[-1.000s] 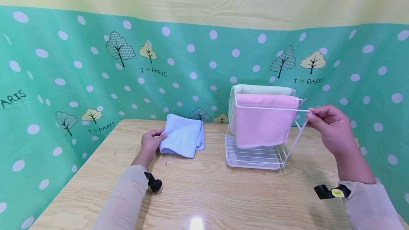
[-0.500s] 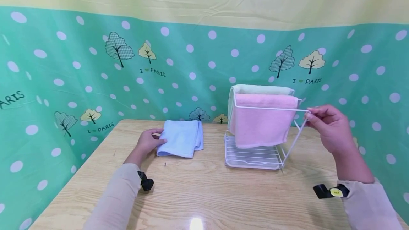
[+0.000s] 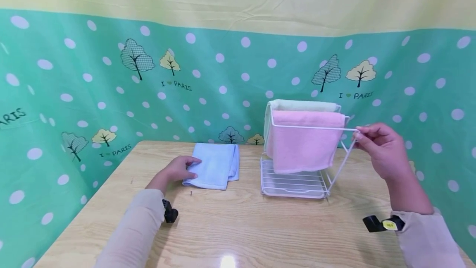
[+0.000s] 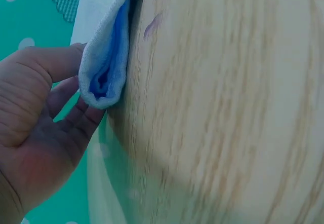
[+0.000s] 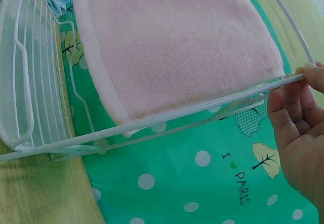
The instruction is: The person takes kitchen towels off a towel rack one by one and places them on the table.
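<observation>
A light blue folded towel (image 3: 213, 164) lies flat on the wooden table, left of centre. My left hand (image 3: 180, 168) rests at its left edge, thumb and fingers spread apart. In the left wrist view, the thumb touches the side of the towel (image 4: 104, 77) near its rounded fold, and the other fingers are partly hidden behind it. With thumb and fingertips, my right hand (image 3: 381, 148) pinches the front top corner of a white wire rack (image 3: 316, 128). Over the rack's bars hang a pink towel (image 3: 305, 144) and, behind it, a pale green towel (image 3: 305, 105).
At the rack's foot is a low wire shelf over a white tray (image 3: 293, 191). A small dark mark (image 3: 191, 193) shows on the table (image 3: 260, 230) in front of the blue towel. A green and yellow patterned curtain (image 3: 223, 73) hangs behind the table.
The blue towel has gone from slightly raised at its far left corner to flat, then shifted slightly right. My left hand has moved with it. My right hand has kept its grip on the rack.
</observation>
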The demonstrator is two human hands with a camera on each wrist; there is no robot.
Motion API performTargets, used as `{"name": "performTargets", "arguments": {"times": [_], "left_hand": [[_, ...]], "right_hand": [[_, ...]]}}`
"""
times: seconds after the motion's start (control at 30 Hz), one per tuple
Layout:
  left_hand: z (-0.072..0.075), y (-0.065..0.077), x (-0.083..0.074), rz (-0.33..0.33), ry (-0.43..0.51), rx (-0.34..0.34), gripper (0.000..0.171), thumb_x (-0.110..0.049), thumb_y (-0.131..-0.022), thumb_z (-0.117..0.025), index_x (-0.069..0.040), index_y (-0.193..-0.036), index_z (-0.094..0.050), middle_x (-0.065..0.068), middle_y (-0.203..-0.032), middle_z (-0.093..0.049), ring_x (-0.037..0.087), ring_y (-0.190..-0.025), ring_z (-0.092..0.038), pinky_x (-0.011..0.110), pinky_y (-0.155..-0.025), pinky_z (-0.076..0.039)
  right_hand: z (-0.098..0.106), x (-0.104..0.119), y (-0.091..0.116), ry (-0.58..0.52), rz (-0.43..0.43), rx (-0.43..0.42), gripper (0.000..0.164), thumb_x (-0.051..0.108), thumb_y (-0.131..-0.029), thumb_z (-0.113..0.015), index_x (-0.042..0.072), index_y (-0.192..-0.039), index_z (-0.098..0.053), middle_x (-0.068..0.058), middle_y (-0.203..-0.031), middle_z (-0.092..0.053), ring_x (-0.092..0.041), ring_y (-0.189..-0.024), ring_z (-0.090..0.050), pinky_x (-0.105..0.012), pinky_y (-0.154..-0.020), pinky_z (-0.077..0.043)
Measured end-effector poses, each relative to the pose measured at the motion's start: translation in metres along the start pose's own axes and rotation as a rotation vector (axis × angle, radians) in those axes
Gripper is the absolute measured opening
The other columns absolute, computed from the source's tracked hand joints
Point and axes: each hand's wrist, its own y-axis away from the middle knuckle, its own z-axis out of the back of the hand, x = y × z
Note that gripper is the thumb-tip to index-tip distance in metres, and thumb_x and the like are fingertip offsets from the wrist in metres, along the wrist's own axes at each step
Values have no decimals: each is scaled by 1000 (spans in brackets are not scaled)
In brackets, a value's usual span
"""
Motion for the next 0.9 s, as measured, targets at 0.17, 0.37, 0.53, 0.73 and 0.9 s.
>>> {"name": "performTargets", "arguments": {"times": [0.17, 0.37, 0.53, 0.73, 0.9], "left_hand": [[-7, -2, -11, -40, 3, 41, 49, -10, -82, -78, -11, -129, -64, 18, -135, -55, 38, -126, -48, 52, -107, -37], [-17, -8, -20, -53, 5, 40, 47, -9, -82, -78, -13, -127, -66, 15, -135, -56, 37, -126, -48, 51, -107, -38], [-24, -14, -23, -42, 50, 50, 49, -9, -83, -77, -14, -130, -64, 14, -138, -54, 36, -131, -44, 50, -109, -35], [-29, -18, -26, -31, 82, 52, 51, -10, -84, -77, -14, -132, -62, 14, -141, -51, 36, -133, -42, 50, -110, -34], [-30, -17, -23, -16, 128, 16, 50, -10, -83, -78, -13, -131, -63, 14, -140, -52, 36, -132, -43, 50, -111, -33]], "right_hand": [[-3, -1, 0, 60, -17, -27, 10, -17, -91, -54, -12, -98, -60, -6, -98, -71, -14, -82, -68, -26, -74, -57], [-5, 0, -1, 96, -27, -41, 9, -15, -91, -56, -12, -98, -60, -6, -97, -70, -13, -81, -68, -25, -74, -56], [-3, 0, -1, 113, -31, -51, 8, -15, -91, -57, -12, -98, -60, -6, -96, -70, -14, -81, -67, -24, -73, -57], [-1, 1, 1, 107, -51, -73, 10, -13, -91, -58, -12, -100, -61, -6, -96, -70, -14, -82, -68, -24, -73, -56], [-3, -1, 1, 75, -30, -63, 10, -15, -90, -57, -14, -100, -60, -6, -96, -70, -14, -82, -68, -25, -74, -56]]}}
